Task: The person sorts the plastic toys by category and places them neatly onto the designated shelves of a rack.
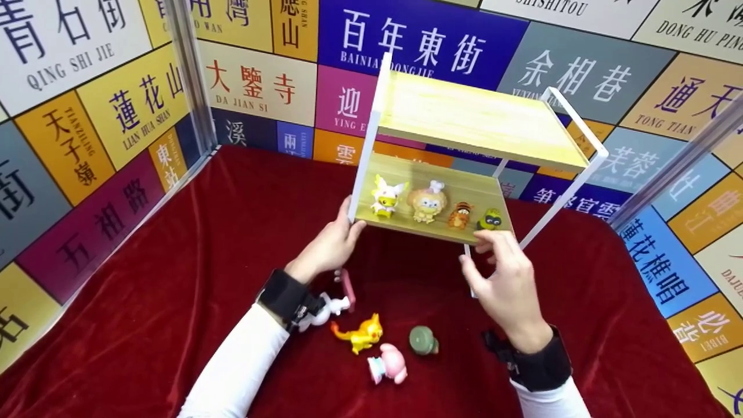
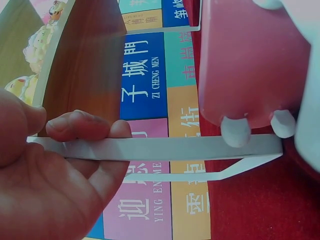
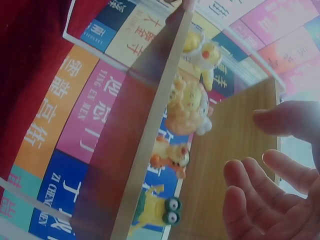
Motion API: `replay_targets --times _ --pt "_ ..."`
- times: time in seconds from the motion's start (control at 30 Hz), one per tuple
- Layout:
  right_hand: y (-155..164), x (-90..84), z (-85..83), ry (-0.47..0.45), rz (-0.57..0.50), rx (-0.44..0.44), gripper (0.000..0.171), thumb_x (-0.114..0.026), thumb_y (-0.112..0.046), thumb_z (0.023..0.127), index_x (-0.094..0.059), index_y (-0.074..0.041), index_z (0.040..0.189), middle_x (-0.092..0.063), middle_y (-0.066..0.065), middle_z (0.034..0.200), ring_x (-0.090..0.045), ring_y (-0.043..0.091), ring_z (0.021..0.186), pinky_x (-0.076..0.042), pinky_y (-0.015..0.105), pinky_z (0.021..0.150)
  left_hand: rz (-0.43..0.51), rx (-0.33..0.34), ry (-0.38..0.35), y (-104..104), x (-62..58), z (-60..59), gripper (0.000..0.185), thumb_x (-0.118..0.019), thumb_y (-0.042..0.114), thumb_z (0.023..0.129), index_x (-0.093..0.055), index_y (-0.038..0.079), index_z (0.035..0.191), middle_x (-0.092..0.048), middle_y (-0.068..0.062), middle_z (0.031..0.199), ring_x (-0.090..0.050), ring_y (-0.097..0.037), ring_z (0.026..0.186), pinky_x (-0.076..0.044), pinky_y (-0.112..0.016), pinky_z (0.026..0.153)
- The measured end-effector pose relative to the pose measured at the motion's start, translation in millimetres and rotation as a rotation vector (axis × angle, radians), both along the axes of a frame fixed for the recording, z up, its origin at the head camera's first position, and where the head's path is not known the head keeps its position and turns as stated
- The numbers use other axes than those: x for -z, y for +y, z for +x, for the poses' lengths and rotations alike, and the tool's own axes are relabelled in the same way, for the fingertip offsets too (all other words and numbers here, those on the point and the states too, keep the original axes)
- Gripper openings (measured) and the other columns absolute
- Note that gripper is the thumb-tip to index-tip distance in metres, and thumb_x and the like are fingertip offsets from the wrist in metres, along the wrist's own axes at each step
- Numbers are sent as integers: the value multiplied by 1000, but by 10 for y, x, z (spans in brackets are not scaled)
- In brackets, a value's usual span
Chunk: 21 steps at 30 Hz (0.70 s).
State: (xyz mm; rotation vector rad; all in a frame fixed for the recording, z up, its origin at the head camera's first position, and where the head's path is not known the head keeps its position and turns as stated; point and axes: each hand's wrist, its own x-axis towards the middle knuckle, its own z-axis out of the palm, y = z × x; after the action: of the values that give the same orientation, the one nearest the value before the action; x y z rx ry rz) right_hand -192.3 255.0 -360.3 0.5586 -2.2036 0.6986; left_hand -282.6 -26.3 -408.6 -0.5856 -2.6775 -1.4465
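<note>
My left hand [image 1: 331,244] grips the white left post of a small two-tier wooden shelf [image 1: 476,119]; in the left wrist view its fingers [image 2: 75,125] curl round that white bar. Four figurines line the lower board: a yellow one in a white hood [image 1: 384,197], a fluffy one with a chef hat [image 1: 428,204], an orange striped tiger [image 1: 460,215] and a green big-eyed one [image 1: 489,219]. My right hand [image 1: 508,278] is near the board's right front corner, close to the green figurine. The right wrist view shows its fingers [image 3: 245,175] loosely spread, holding nothing.
On the red cloth [image 1: 232,360] in front of the shelf lie a white figurine with a pink part [image 1: 328,307], a yellow one [image 1: 363,335], a pink one [image 1: 390,364] and a dark green one [image 1: 423,340]. Walls with printed signs [image 1: 412,40] stand behind and at the sides.
</note>
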Motion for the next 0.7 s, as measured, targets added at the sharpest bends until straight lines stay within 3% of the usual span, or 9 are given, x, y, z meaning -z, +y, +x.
replay_targets --times 0.1,0.3,0.4,0.63,0.7 --pt "-62 41 0 2 40 -34 36 -79 2 78 -65 3 110 -65 13 95 -63 19 86 -44 14 73 5 0 17 -2 7 -4 66 -41 25 109 -7 -1 160 -58 -30 136 -66 -32 100 -52 -45 90" --pt "-196 138 1 -2 134 -107 37 -80 0 77 -65 1 111 -65 11 96 -64 20 87 -52 26 71 0 -9 4 2 9 -14 67 -42 26 109 -6 -1 160 -63 -31 126 -64 -32 89 -51 -44 87" --pt "-247 186 11 -12 163 -130 39 -81 -2 77 -65 0 112 -65 10 98 -64 19 88 -53 27 74 2 -10 2 5 3 -12 68 -42 26 109 -7 -1 160 -60 -30 133 -65 -32 90 -52 -44 87" --pt "-332 278 49 -54 234 -168 42 -83 -7 78 -65 -3 115 -66 8 105 -64 19 91 -55 29 79 1 -13 -16 8 -4 -4 68 -42 27 109 -5 0 160 -67 -27 110 -62 -28 79 -52 -42 84" --pt "-354 299 63 -69 273 -173 42 -83 -11 79 -65 -5 117 -66 6 107 -65 19 94 -56 30 80 6 -10 -10 8 -2 -2 68 -42 26 109 -6 0 160 -66 -28 116 -63 -28 83 -52 -42 85"
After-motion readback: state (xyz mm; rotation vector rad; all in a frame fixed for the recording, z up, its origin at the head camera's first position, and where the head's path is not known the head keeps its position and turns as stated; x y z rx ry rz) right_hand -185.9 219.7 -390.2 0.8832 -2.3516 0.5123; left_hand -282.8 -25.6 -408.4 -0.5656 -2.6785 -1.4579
